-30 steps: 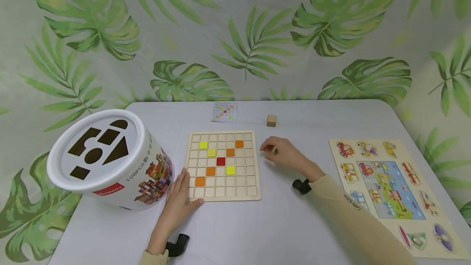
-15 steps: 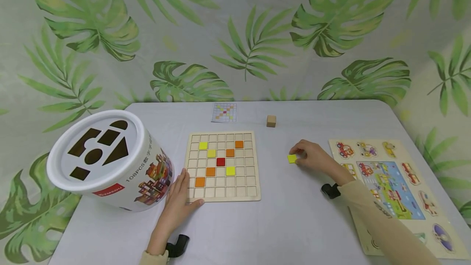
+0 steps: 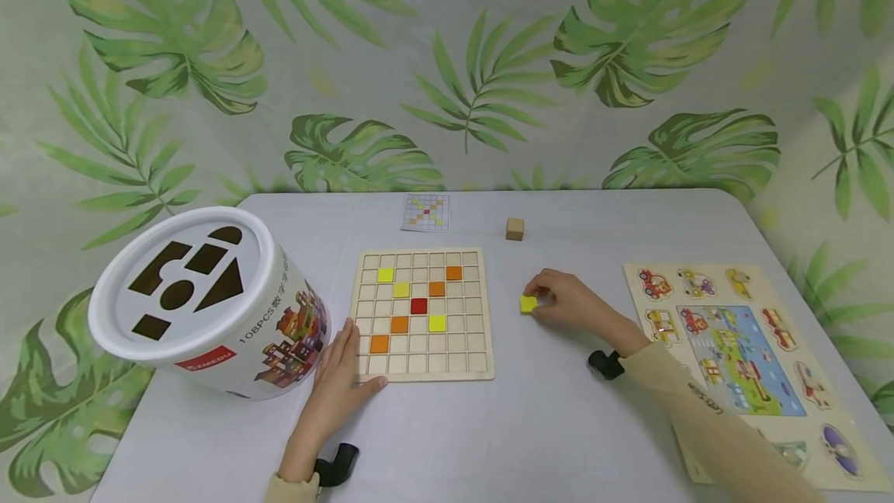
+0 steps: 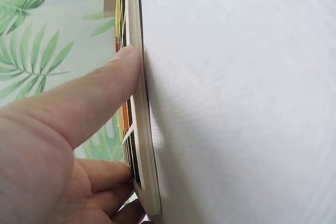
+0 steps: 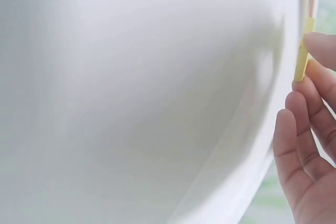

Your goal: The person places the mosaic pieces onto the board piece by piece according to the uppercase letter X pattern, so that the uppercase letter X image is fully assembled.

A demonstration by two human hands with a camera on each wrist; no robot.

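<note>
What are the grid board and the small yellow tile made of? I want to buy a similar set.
Grid board: likely pale unpainted wood, matte, with a plain light edge. Yellow tile, pinched by the right hand: thin, flat, probably painted wood, though plastic is possible.

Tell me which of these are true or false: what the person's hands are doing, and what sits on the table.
1. The right hand pinches a yellow tile. True.
2. The left hand lifts the grid board off the table. False: the board lies flat on the table, with the left hand resting on its near left corner.
3. A single red tile sits near the middle of the grid board. True.
4. The white bucket stands right of the board. False: it is on the left, tipped on its side.
5. A small wooden cube lies beyond the board. True.
</note>
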